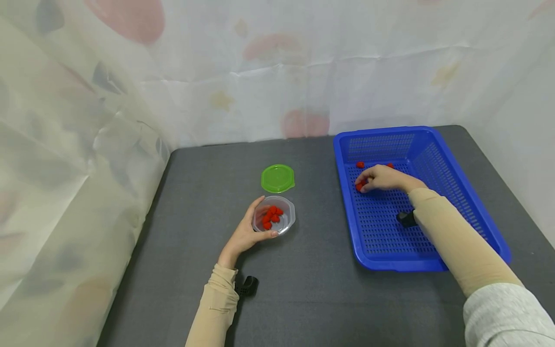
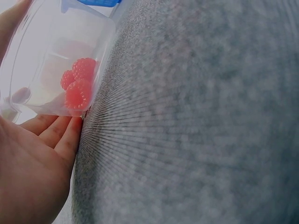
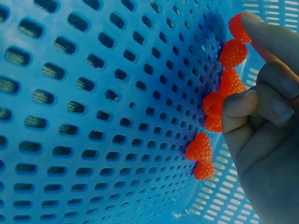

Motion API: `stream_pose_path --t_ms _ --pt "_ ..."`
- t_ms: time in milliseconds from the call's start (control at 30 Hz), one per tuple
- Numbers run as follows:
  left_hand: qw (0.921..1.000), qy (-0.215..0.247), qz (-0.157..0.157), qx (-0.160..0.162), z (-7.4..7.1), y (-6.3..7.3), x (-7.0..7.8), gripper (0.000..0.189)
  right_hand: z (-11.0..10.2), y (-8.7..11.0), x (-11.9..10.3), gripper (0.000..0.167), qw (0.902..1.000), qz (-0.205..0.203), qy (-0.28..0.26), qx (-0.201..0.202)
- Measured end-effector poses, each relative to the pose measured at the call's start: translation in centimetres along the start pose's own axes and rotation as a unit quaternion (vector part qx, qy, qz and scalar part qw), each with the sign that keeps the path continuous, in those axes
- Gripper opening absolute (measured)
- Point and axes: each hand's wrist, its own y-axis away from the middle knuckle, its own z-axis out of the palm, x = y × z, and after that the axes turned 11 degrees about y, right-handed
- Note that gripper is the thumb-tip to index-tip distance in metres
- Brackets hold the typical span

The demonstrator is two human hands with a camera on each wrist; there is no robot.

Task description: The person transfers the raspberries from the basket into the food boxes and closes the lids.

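Note:
My left hand (image 1: 246, 235) grips a clear plastic container (image 1: 286, 222), thumb along the near side and fingers at the far left. Several red raspberries (image 1: 272, 215) lie in it; the left wrist view shows some raspberries (image 2: 79, 88) through its wall. Inside a blue basket (image 1: 381, 260), my right hand (image 1: 381, 177) pinches a raspberry (image 1: 359, 187) between thumb and forefinger. In the right wrist view the forefinger meets a raspberry (image 3: 237, 27), the other fingers are curled, and more raspberries (image 3: 199, 148) lie close by on the basket floor.
A green lid (image 1: 277, 178) lies flat just beyond the container. Another raspberry (image 1: 360, 165) sits farther back in the basket, near its left wall. The grey table (image 1: 303, 299) meets a printed curtain (image 1: 243, 111) at its back and left edges.

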Motion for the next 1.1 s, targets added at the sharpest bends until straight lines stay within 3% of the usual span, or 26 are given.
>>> stream_pose_path --t_ms 367,1100 --pt "0.9999 0.0 -0.004 -0.013 0.5 0.8 2.9 0.096 -0.6 0.6 0.0 0.031 0.9991 0.02 -0.038 -0.004" --pt "0.9998 0.009 -0.009 -0.014 0.6 1.0 3.1 0.095 -2.1 2.1 -1.2 0.032 0.9948 0.017 -0.086 0.052"
